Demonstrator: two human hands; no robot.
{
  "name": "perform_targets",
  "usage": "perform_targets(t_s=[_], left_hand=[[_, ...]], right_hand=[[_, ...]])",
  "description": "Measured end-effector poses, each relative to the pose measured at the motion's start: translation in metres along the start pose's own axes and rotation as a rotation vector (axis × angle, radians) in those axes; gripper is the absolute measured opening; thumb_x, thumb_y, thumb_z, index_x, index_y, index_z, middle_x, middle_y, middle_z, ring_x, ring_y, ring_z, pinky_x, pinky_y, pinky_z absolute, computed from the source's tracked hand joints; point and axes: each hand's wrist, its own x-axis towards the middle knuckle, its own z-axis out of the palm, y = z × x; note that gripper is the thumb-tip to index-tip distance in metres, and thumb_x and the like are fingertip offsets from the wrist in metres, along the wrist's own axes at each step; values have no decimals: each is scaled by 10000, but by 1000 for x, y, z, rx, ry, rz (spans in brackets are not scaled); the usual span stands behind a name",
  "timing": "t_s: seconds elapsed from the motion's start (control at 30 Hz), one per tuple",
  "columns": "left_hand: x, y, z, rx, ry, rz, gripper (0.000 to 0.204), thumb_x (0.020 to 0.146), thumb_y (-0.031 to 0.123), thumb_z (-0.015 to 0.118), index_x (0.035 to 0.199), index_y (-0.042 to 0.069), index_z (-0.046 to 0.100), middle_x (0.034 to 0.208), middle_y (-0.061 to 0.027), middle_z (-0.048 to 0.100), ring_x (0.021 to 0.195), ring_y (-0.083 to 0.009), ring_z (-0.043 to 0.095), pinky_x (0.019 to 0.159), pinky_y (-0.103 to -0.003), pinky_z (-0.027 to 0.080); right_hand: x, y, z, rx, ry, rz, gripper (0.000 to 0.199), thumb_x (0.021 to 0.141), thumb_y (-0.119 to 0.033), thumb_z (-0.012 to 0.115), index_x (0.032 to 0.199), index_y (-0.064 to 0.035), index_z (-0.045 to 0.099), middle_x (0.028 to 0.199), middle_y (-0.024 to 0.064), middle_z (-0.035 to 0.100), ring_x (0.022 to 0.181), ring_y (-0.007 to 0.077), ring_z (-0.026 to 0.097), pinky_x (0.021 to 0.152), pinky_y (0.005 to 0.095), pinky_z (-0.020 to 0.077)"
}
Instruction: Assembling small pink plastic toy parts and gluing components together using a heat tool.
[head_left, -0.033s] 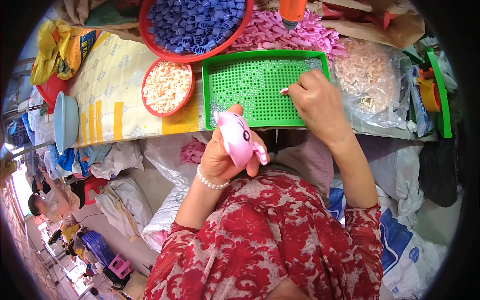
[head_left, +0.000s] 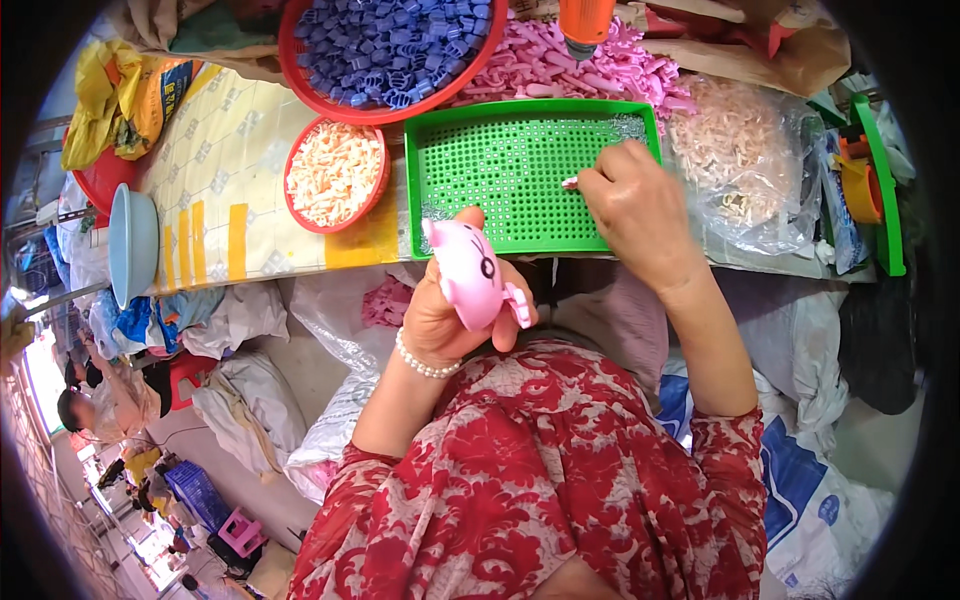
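Left hand (head_left: 440,315): fingers curled around a pink plastic animal-faced figure (head_left: 468,278), held at the near side of a green perforated tray (head_left: 530,247). Right hand (head_left: 638,205): thumb and fingers pinching a small, mostly hidden piece (head_left: 570,184) over the tray's right part. Alongside: red bowl (head_left: 345,228) of cream-coloured pieces (head_left: 335,174), red basin (head_left: 385,117) of blue plastic parts (head_left: 395,50).
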Motion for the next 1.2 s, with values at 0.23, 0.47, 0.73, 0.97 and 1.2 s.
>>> perform_targets(t_s=[0.23,0.47,0.73,0.97,1.2], left_hand=[[-5,1,-21,97,-116,-9,668,840,400,646,1417,285,330,855,-312,605,512,-300,598,444,-322,484],[9,1,-41,-126,-467,-99,735,780,688,527,1379,274,421,753,-334,589,535,-339,610,418,-339,463],[7,-14,-42,-155,-499,-11,708,816,729,404,1357,273,441,761,-361,583,489,-335,591,403,-338,466],[-12,-25,-69,-267,-397,-62,724,877,690,319,1284,122,507,761,-376,573,475,-365,572,407,-361,470],[-7,-17,-50,-508,-331,-456,871,923,603,260,1059,-229,475,802,-449,538,647,-473,588,537,-421,510]], right_hand=[[3,5,2,-12,58,24,85,725,-42,625,701,-51,544,699,94,543,691,289,561,568,370,468],[1,-22,-20,909,-58,315,114,803,-28,646,899,27,622,797,64,619,702,143,603,584,252,458],[-16,-60,-25,1880,-18,536,163,787,6,699,944,24,660,870,69,646,742,110,609,665,227,513],[-22,-77,-20,1773,147,418,154,800,18,690,949,25,654,898,88,653,786,136,627,713,250,515],[-26,-72,-20,1650,134,349,137,777,17,715,900,13,655,884,86,631,775,123,606,690,245,485]])
